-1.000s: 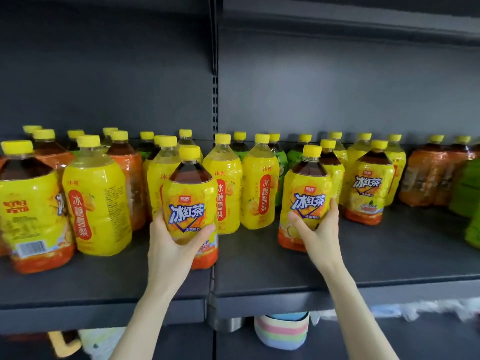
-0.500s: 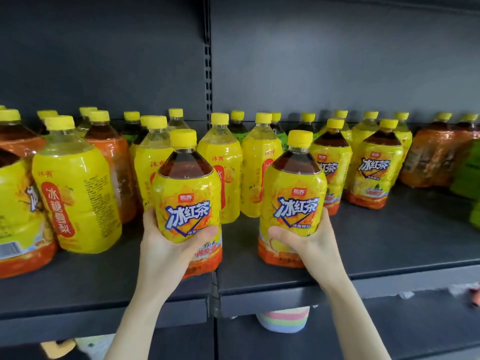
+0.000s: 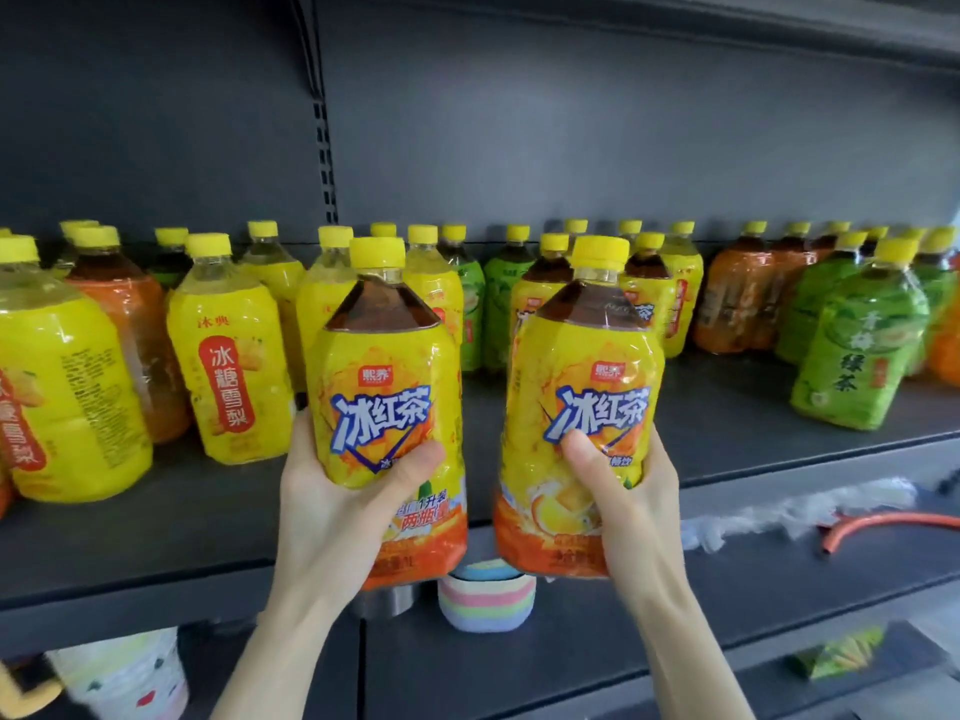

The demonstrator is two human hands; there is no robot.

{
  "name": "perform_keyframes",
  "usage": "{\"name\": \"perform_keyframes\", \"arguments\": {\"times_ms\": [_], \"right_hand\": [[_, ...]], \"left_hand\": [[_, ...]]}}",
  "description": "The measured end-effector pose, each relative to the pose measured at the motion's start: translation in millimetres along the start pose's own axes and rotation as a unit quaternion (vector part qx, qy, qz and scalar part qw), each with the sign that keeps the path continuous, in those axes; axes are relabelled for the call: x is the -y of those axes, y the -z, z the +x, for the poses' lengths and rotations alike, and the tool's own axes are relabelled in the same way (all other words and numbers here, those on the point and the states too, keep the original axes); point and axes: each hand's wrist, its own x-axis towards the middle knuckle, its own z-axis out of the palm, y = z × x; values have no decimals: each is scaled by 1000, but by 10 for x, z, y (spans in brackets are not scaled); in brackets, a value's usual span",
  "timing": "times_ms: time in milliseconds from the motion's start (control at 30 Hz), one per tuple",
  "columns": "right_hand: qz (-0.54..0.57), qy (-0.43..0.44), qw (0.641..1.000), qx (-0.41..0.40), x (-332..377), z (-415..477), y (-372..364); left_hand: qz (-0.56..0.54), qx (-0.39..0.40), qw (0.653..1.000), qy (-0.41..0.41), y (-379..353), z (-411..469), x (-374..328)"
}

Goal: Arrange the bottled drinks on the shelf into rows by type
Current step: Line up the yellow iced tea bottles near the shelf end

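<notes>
Two yellow-capped plastic bottles of dark iced tea, yellow-and-orange wraps, held upright side by side, just apart, in front of the dark grey metal shelf [image 3: 156, 543]. Left bottle [image 3: 384, 397] gripped in left hand [image 3: 332, 517], fingers wrapped tight around its lower half. Right bottle [image 3: 582, 402] clasped likewise in right hand [image 3: 631, 511], thumb across the label. Behind, on the shelf: pale yellow pear-drink bottles [image 3: 231, 350] at left, green tea bottles [image 3: 857, 350] at right.
</notes>
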Motion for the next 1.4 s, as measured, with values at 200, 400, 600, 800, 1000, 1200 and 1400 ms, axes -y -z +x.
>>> {"name": "perform_keyframes", "arguments": {"times_ms": [200,400,600,800,1000,1200,1400], "right_hand": [[-49,-9,997,-59,335,-409,1152],[-103,-22,985,-138,681,-893,2536],[-136,-19,967,-214,968,-986,3653],[-152,16,961,-232,1059,-636,4535],[-188,20,955,-228,1021,-37,5479],[-221,25,941,-255,1079,561,6531],[-219,41,935,-277,1067,1091,7597]], "left_hand": [[-55,98,993,17,-1007,-725,-239],[-79,195,976,48,-2178,-1662,-457],[-108,259,958,57,-3190,-2130,-749],[-128,280,951,12,-4157,-2184,-811],[-148,279,948,26,-5317,-2083,-532],[-183,300,936,31,-6706,-2075,-486],[-178,310,934,23,-7945,-2143,-411]]}}
